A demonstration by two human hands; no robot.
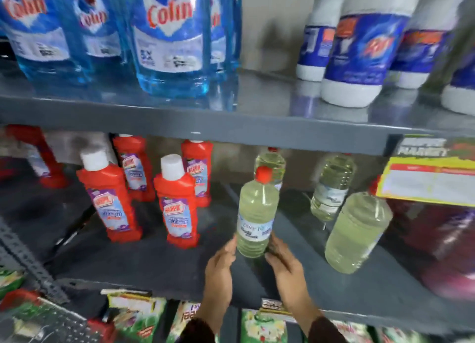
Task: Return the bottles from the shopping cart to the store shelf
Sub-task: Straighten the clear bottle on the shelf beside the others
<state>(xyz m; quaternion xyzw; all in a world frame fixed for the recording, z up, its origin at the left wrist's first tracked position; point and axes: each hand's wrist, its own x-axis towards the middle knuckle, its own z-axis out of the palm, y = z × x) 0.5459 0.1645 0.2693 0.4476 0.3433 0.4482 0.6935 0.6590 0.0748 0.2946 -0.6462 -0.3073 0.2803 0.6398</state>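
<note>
While the left hand and right hand cup the base of the bottle standing on the middle shelf, fingers pressed together against its sides, it looks full, fairly heavy, smooth, slippery plastic, best held low around the ribbed body.

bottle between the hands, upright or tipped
Upright: the bottle has its red cap on top, base on the shelf, hands at its sides.

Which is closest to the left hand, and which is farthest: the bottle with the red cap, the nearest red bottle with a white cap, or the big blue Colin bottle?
1. Red-capped clear bottle, touching the left hand.
2. Red bottle, up-left.
3. Colin bottle, shelf above.
</note>
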